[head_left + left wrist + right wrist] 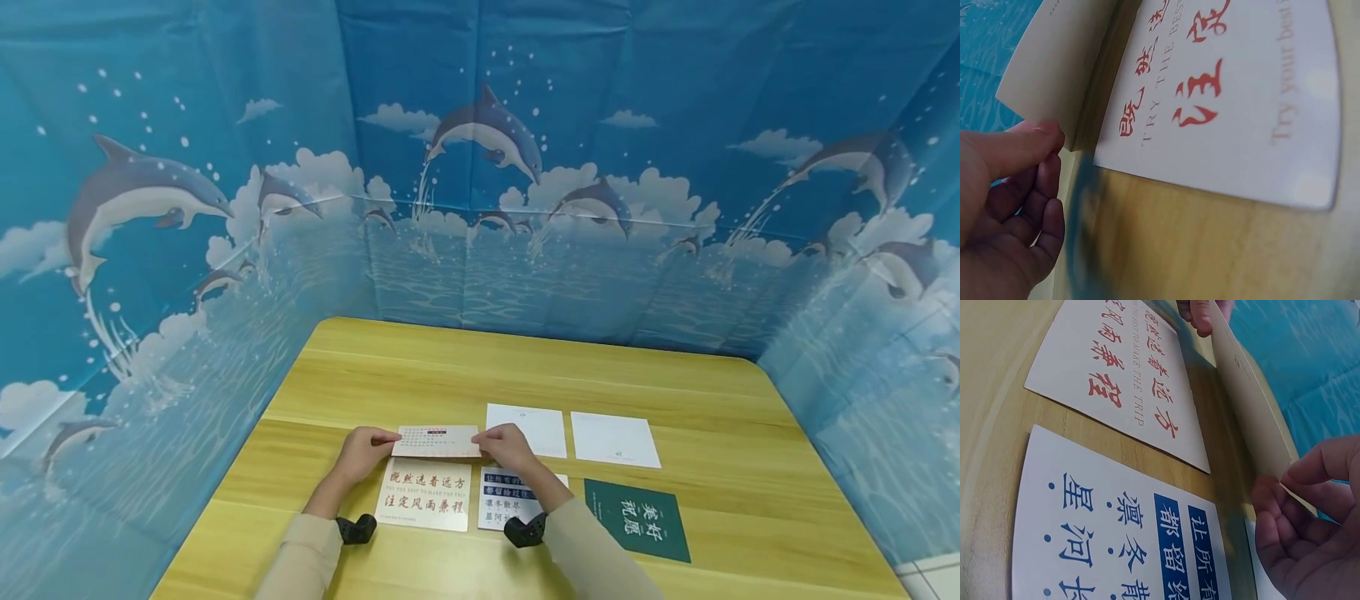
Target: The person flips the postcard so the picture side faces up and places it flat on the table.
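A printed card (437, 448) with small lines of text is held up at a tilt by both hands, its lower edge over the top of a red-lettered card (427, 504). My left hand (362, 454) pinches its left edge between thumb and fingers. At the opposite edge, my right hand (510, 447) pinches it the same way. The held card's plain pale back (1247, 394) faces the right wrist camera. Flat on the table below my right hand lies a white card with blue lettering (1097, 487), partly covered by the wrist in the head view.
Two white cards, one behind my right hand (536, 433) and one farther right (615, 440), lie on the wooden table (712, 433). A dark green card (637, 521) with white characters lies nearer on the right. A dolphin-printed curtain (480, 275) borders the table's back and sides.
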Available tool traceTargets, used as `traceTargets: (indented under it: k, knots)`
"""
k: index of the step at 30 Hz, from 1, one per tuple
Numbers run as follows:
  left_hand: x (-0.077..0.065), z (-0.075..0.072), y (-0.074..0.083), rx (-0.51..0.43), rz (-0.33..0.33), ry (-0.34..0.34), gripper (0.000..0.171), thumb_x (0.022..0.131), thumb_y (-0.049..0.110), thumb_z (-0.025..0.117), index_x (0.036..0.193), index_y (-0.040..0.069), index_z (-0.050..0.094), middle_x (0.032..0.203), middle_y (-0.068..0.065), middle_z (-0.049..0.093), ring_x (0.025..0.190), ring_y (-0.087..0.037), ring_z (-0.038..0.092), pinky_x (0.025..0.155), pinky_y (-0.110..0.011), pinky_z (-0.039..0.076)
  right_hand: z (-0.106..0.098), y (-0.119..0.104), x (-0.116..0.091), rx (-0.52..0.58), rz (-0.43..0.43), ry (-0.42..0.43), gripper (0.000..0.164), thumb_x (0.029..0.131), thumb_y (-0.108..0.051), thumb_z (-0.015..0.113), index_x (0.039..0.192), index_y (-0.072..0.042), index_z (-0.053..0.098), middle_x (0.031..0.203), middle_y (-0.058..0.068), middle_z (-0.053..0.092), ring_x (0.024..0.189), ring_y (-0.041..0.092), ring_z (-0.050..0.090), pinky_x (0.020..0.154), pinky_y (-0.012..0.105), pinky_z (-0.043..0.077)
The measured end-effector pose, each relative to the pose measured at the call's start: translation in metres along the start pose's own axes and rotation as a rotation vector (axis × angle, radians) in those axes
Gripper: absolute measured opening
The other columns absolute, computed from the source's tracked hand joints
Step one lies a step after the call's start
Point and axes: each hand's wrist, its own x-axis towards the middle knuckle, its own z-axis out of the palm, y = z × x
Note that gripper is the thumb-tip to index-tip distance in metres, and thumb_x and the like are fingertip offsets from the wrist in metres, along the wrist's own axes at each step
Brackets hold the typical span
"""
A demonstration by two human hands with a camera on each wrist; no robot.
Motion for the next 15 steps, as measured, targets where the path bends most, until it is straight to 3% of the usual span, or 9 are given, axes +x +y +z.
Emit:
traceTargets:
  k: [9,11,15]
  knots:
    - [0.012,0.000,-0.005,0.052,0.022,-0.005,0.015,0.085,0.002,0.062,0.098,0.004,0.071,0.099,-0.009,0.066,0.093,-0.025,0.060,0.077,-0.036,0.050,0.007,-0.002,0.006,-0.109,-0.087,0.015,0.019,0.087,-0.007,0.061,0.101,0.005,0.067,0.081,0.007,0.065,0.061,0.012,0.054,0.055,0.027,0.046]
    - [0.013,0.002,-0.005,0.047,0.028,-0.008,0.018,0.088,0.001,0.058,0.102,0.001,0.069,0.103,-0.012,0.065,0.096,-0.028,0.059,0.075,-0.036,0.050,0.008,-0.002,0.009,-0.143,-0.098,0.029,0.020,0.087,-0.007,0.061,0.102,0.004,0.067,0.084,0.008,0.065,0.066,0.013,0.057,0.058,0.028,0.048]
    - [0.016,0.006,-0.001,0.002,-0.027,-0.011,0.025,0.091,0.004,0.050,0.110,-0.002,0.065,0.111,-0.017,0.061,0.090,-0.027,0.058,0.062,-0.032,0.045,0.010,-0.001,0.014,-0.207,-0.101,0.046,0.020,0.087,-0.007,0.061,0.103,0.003,0.067,0.091,0.010,0.066,0.078,0.018,0.061,0.063,0.029,0.050]
